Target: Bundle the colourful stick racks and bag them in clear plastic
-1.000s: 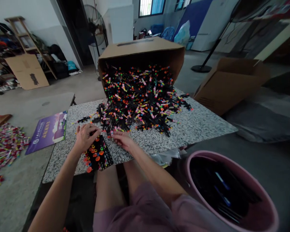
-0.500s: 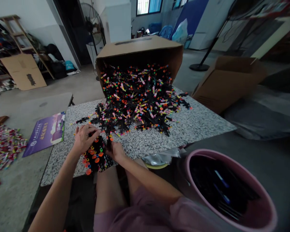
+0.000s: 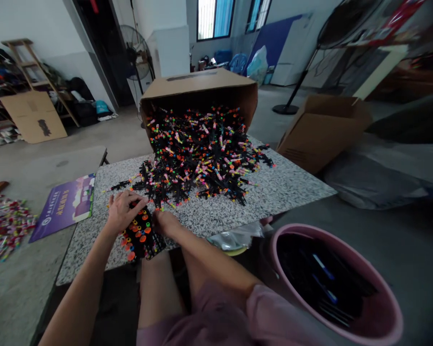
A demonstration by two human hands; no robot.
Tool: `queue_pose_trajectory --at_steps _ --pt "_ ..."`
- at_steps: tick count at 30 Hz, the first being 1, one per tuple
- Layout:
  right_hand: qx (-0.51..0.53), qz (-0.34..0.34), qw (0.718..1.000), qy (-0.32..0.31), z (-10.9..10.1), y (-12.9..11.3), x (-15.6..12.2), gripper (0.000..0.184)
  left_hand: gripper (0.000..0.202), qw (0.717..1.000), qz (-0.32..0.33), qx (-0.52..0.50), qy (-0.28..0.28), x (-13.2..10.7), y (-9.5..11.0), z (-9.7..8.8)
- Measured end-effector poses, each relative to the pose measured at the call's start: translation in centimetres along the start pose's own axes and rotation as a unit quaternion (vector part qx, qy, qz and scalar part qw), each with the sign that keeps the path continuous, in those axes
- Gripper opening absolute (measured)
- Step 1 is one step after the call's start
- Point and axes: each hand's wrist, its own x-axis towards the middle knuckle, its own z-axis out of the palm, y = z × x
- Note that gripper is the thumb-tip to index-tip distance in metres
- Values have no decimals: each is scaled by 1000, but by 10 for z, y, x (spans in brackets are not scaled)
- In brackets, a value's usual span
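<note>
A black pack (image 3: pixel 139 235) with rows of orange, yellow and green round tips lies at the table's near edge, above my knees. My left hand (image 3: pixel 123 211) curves over its far left end, thumb stretched across the top, holding it. Against the pack's right side, my right hand (image 3: pixel 167 224) has its fingers closed on a small black toy gun, mostly hidden, with an orange tip showing. Just beyond both hands spreads a big heap of black toy guns (image 3: pixel 202 158) with colourful candy-like tubes, spilling from a cardboard box (image 3: pixel 202 81) on its side.
The speckled table (image 3: pixel 285 187) reaches right of the heap. At my right stands a pink tub (image 3: pixel 277 250) with black pieces inside. A second cardboard box (image 3: pixel 317 134) and grey bags (image 3: pixel 375 173) lie beyond. To the left are a purple printed sheet (image 3: pixel 67 206) and colourful small pieces (image 3: pixel 7 226).
The camera view has shifted slightly, tilting up. My right hand has brought the toy gun closer against the pack's right side; my left hand stays on the pack.
</note>
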Motion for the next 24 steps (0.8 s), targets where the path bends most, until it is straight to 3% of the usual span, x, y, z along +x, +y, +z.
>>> queue_pose_trajectory --at_steps 2,5,10,16,19,21,22,24 --pt "15 13 999 31 -13 15 10 40 39 1000 -7 -6 -4 0 1 0" --pt "6 102 987 123 -23 31 24 32 39 1000 -6 -8 -7 2 1 1" --pt "30 139 980 138 -25 49 33 20 38 1000 -3 -16 -3 1 -2 2" --pt "63 192 967 155 -36 83 9 24 38 1000 -5 -20 -1 3 -3 5" --pt "50 227 938 258 -36 87 -9 45 35 1000 -9 -20 5 3 -2 6" --pt "28 188 924 333 -30 80 -12 57 34 1000 -11 -18 8 3 -2 6" --pt "9 142 933 331 -25 74 -10 57 34 1000 -12 -16 9 3 -2 6" --pt "-35 35 967 250 -16 59 3 47 35 1000 -8 -13 4 3 -2 6"
